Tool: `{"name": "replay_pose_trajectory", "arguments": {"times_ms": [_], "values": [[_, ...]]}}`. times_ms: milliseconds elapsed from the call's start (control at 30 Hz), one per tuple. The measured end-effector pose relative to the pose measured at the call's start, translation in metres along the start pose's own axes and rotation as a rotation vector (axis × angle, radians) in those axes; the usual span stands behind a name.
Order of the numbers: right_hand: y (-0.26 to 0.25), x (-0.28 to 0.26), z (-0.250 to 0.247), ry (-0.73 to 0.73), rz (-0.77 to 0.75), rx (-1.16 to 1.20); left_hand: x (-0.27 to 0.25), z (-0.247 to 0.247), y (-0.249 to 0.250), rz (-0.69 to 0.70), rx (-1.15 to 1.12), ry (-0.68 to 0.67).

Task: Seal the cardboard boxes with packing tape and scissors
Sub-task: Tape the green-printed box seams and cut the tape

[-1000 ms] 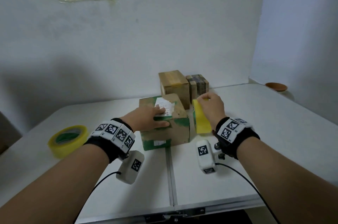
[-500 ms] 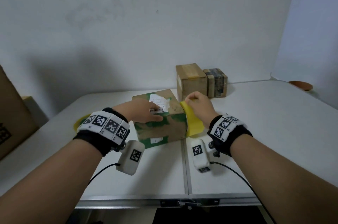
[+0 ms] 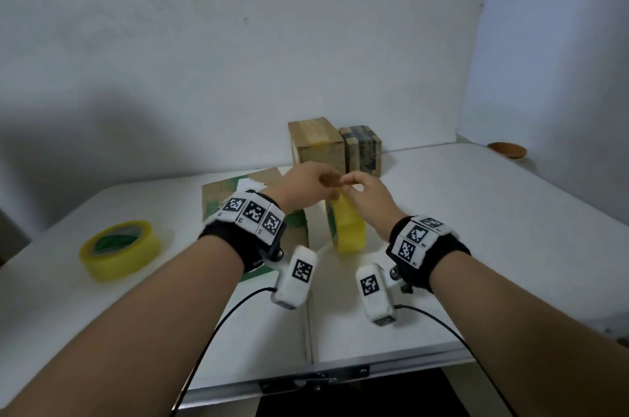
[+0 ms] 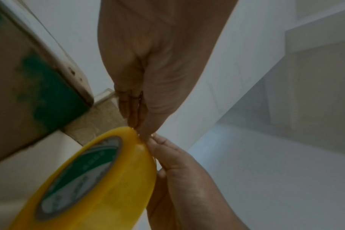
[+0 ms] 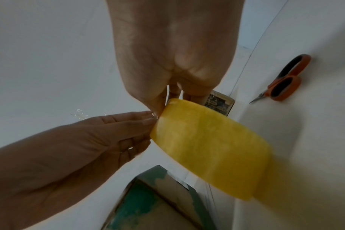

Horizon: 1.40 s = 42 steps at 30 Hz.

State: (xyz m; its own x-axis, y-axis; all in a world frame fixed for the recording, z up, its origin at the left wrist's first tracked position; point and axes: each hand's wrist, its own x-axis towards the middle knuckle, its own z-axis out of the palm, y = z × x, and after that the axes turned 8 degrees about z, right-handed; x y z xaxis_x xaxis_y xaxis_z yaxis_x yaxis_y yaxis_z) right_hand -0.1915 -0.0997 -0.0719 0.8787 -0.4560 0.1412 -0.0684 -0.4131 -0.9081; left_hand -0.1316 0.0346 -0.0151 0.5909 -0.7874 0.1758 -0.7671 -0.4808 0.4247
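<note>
My right hand (image 3: 352,184) holds a yellow tape roll (image 3: 348,227) on edge by its top, just right of the brown cardboard box with green print (image 3: 235,193). My left hand (image 3: 335,181) meets it there, and its fingertips (image 4: 137,123) pinch at the roll's (image 4: 100,179) rim, where the tape end seems to lie. In the right wrist view my right hand (image 5: 167,101) grips the top of the roll (image 5: 211,144), with the left hand's fingertips (image 5: 148,123) against its edge. Orange-handled scissors (image 5: 284,80) lie on the table farther right.
A second yellow tape roll (image 3: 119,248) lies flat on the white table (image 3: 476,246) at the left. Two taped boxes (image 3: 318,142) (image 3: 363,148) stand against the back wall. An orange-brown thing (image 3: 507,150) lies in the far right corner.
My left hand has come off the top of the green-printed box and moved right to the roll's top. My right hand still holds the roll, now slightly higher.
</note>
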Motion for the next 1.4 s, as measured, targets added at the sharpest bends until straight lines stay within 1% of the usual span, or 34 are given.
{"name": "replay_pose_trajectory", "arguments": {"times_ms": [100,200,267,367,467,533,600,700,767,867,967,1033,1100,1167,1233,1267,1333,1400], "values": [[0.006,-0.002,-0.001,-0.004,-0.017,0.014,0.006,0.006,0.003,-0.022,0.013,0.078],[0.008,-0.003,0.000,-0.020,0.000,0.036,0.010,0.008,0.004,-0.081,-0.034,0.091],[0.006,-0.002,-0.004,-0.053,0.054,0.071,0.010,0.007,0.006,-0.105,-0.039,0.088],[0.005,-0.001,-0.012,-0.095,0.164,0.061,0.013,0.007,0.009,-0.093,0.013,0.087],[0.007,-0.008,-0.012,-0.247,0.304,0.081,0.015,0.011,0.009,-0.097,-0.001,0.115],[0.009,-0.014,-0.011,-0.292,0.355,0.053,0.015,0.012,0.006,-0.092,-0.035,0.135],[0.007,-0.014,-0.012,-0.249,0.347,0.034,0.015,0.011,0.004,-0.096,-0.085,0.147],[-0.011,-0.015,-0.024,-0.211,0.358,0.081,0.014,0.006,-0.001,-0.133,-0.153,0.180],[-0.031,-0.022,-0.033,-0.234,0.329,0.054,0.013,0.002,-0.003,-0.150,-0.219,0.206],[-0.054,-0.037,-0.040,-0.315,0.298,-0.089,0.007,-0.005,-0.003,-0.125,-0.236,0.247],[-0.061,-0.043,-0.037,-0.342,0.351,-0.111,0.000,-0.011,-0.004,-0.093,-0.208,0.242],[-0.063,-0.046,-0.031,-0.388,0.385,-0.177,-0.008,-0.019,-0.006,-0.094,-0.192,0.280],[-0.065,-0.051,-0.025,-0.419,0.387,-0.240,-0.016,-0.030,-0.011,-0.095,-0.181,0.325],[-0.065,-0.056,-0.017,-0.466,0.406,-0.184,-0.025,-0.039,-0.019,-0.104,-0.162,0.360],[-0.066,-0.061,-0.011,-0.550,0.465,-0.027,-0.034,-0.043,-0.031,-0.139,-0.145,0.387],[-0.067,-0.065,-0.008,-0.598,0.487,0.036,-0.037,-0.044,-0.038,-0.158,-0.136,0.390],[-0.071,-0.069,-0.005,-0.695,0.499,0.086,-0.043,-0.043,-0.053,-0.183,-0.089,0.376],[-0.073,-0.071,-0.001,-0.740,0.507,0.111,-0.045,-0.040,-0.064,-0.202,-0.018,0.350]]}}
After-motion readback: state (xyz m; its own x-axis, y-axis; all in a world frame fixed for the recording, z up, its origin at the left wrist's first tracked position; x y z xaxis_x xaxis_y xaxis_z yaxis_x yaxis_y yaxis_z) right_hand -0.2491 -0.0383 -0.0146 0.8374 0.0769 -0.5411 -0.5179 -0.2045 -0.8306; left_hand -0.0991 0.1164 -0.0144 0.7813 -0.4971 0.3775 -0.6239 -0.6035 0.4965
